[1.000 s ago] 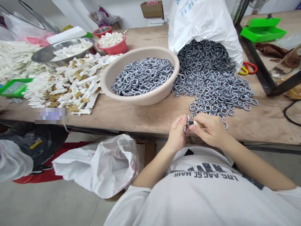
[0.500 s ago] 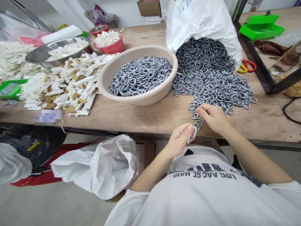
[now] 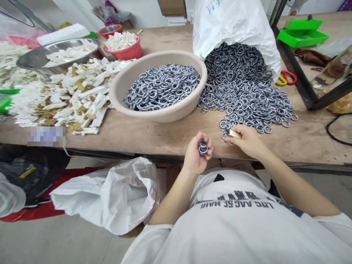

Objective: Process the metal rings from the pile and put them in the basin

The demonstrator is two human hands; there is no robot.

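Observation:
My left hand [image 3: 196, 154] is turned palm up by the table's front edge, its fingers curled round a few dark grey metallic rings [image 3: 202, 147]. To its right, my right hand [image 3: 249, 141] pinches a small cream-coloured piece with a dark tip [image 3: 234, 134]; its exact kind I cannot make out. That piece is just over the near edge of a loose pile of grey rings [image 3: 247, 99]. The pile spills out of a white sack [image 3: 231, 25] lying on its side. Left of it stands a beige basin [image 3: 159, 116] holding many more such rings.
White strips with brown bits [image 3: 79, 95] lie heaped at the left, near a metal bowl [image 3: 30, 62] and a red bowl [image 3: 129, 53]. Scissors [image 3: 288, 77], a black metal frame [image 3: 295, 69] and a green tray [image 3: 302, 38] are at the right. A white bag [image 3: 110, 198] sits below the table.
My left hand has moved left, away from the right one, and turned so the rings in it show. The cream piece in my right hand has come into sight. The view has shifted slightly.

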